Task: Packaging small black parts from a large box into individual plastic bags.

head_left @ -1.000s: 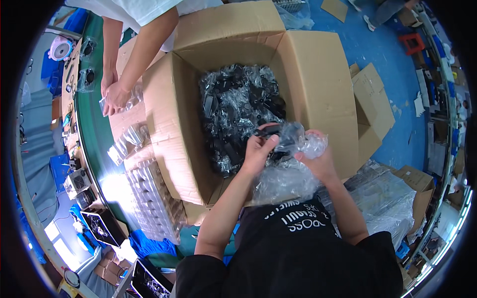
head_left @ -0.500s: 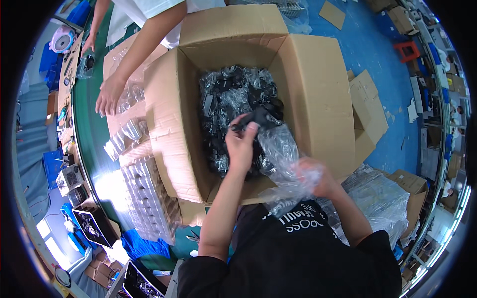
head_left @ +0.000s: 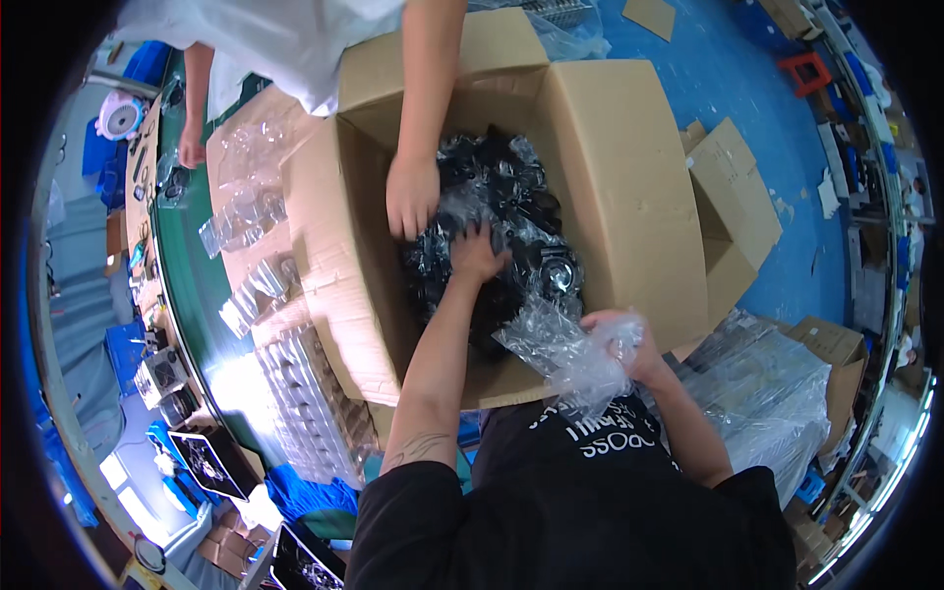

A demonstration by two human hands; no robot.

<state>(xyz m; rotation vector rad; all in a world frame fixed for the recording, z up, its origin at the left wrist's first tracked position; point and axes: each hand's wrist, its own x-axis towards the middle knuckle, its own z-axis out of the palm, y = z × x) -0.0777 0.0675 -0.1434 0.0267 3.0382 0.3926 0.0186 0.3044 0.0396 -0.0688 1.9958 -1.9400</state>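
A large open cardboard box (head_left: 639, 197) stands in front of me. Inside lies a heap of black parts (head_left: 501, 177), many wrapped in clear plastic; their exact kind is hard to make out. My left hand (head_left: 477, 258) reaches into the box with fingers spread over the heap, partly covering it. Over the near right rim, my right hand (head_left: 631, 346) is closed on crumpled clear plastic bags (head_left: 565, 349). Another person's hand (head_left: 413, 197) reaches in from the far side, just left of my left hand, touching the heap's edge.
Clear plastic trays (head_left: 305, 403) are stacked left of the box, with loose clear trays (head_left: 246, 216) beyond them. A green conveyor belt (head_left: 187, 275) runs along the left. At right are flattened cardboard (head_left: 733, 187) on the blue floor and a plastic-wrapped stack (head_left: 757, 383).
My left hand has let go of a black part and now lies spread on the heap. The other person's arm has swung from the trays into the box. My right hand still grips the plastic bags.
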